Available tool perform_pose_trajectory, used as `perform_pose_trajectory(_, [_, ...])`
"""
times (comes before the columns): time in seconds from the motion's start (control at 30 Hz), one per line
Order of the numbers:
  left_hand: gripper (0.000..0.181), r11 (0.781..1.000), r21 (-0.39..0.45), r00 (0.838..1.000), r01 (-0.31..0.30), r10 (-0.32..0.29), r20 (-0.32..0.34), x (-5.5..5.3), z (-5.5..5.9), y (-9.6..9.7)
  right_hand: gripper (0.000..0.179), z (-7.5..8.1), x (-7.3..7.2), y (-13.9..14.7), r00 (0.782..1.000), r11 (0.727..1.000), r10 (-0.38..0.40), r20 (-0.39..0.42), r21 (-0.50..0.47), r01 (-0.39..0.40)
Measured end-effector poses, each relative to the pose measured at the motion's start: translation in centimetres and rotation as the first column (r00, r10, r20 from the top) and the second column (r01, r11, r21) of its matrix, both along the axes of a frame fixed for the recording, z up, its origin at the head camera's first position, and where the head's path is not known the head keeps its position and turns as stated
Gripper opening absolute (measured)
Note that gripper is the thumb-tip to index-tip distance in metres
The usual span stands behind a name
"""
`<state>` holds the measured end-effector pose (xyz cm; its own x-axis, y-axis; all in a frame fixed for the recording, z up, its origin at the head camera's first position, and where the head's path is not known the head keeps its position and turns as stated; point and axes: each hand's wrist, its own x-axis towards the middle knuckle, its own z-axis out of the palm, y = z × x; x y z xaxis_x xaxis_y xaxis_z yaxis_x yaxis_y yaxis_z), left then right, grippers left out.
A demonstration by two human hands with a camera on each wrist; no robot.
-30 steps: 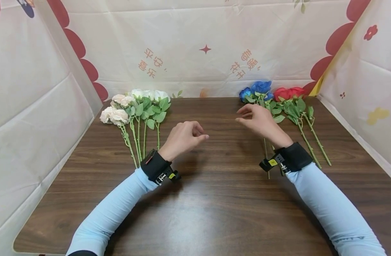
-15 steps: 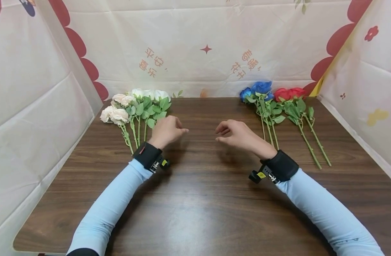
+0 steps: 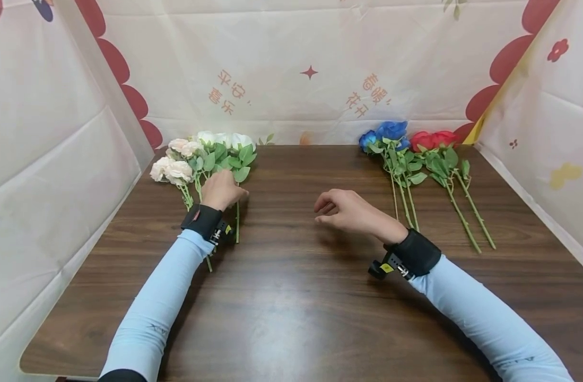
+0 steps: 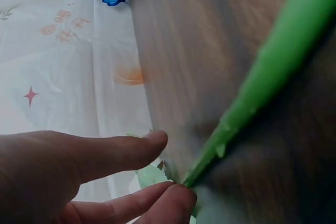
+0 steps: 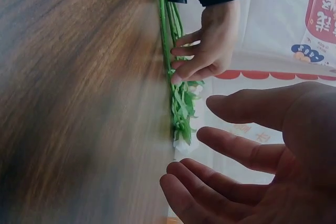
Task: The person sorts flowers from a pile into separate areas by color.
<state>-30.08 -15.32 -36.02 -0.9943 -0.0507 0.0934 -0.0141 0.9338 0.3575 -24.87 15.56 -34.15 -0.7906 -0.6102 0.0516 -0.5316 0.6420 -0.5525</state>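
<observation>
My left hand (image 3: 222, 190) reaches over the stems of the white roses (image 3: 242, 140) at the back left of the table. In the left wrist view, a green stem (image 4: 257, 90) runs down to the fingertips (image 4: 181, 195), which seem to touch it. The thumb stands apart from those fingers, so nothing is pinched. Beside the white roses lie pale pink flowers (image 3: 172, 168), their stems partly hidden by the left hand. Over the middle of the table hovers my right hand (image 3: 348, 212), fingers loosely bent and holding nothing, as the right wrist view also shows.
Blue roses (image 3: 391, 130) and red roses (image 3: 433, 139) lie at the back right of the brown wooden table (image 3: 281, 297), stems pointing toward me. A pale printed sheet (image 3: 291, 95) hangs behind the table and along both sides.
My left hand has moved left onto the white roses' stems. The right hand has drawn away from the blue roses, leftward and nearer to me. The flowers stay where they lay.
</observation>
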Motion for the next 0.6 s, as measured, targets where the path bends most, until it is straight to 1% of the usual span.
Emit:
perform_pose_trajectory(0.1, [0.039,1.000,0.015,1.000,0.004,-0.005,0.028,-0.10,-0.07,-0.12,0.027,0.10,0.15,-0.17,1.000,1.000,0.009,0.001,0.002,-0.009])
perform_pose_trajectory(0.27, [0.033,1.000,0.009,0.999,0.028,-0.028,0.020,-0.42,-0.47,-0.31,0.026,0.17,0.11,-0.15,1.000,1.000,0.004,-0.012,0.015,-0.004])
perform_pose_trajectory(0.33, [0.033,0.999,0.004,0.999,0.041,-0.041,0.002,-0.55,-0.67,-0.38,0.025,0.13,0.06,-0.10,1.000,1.000,0.003,-0.013,0.016,-0.003])
perform_pose_trajectory(0.47, [0.034,0.998,0.014,0.998,0.057,-0.057,-0.010,-0.64,-0.87,-0.46,0.025,-0.03,-0.09,0.00,1.000,1.000,0.005,-0.015,0.018,-0.004])
perform_pose_trajectory(0.6, [0.034,0.997,0.025,0.998,0.068,-0.068,0.003,-0.62,-0.94,-0.58,0.025,-0.18,-0.26,0.02,1.000,1.000,0.003,-0.009,0.023,-0.002])
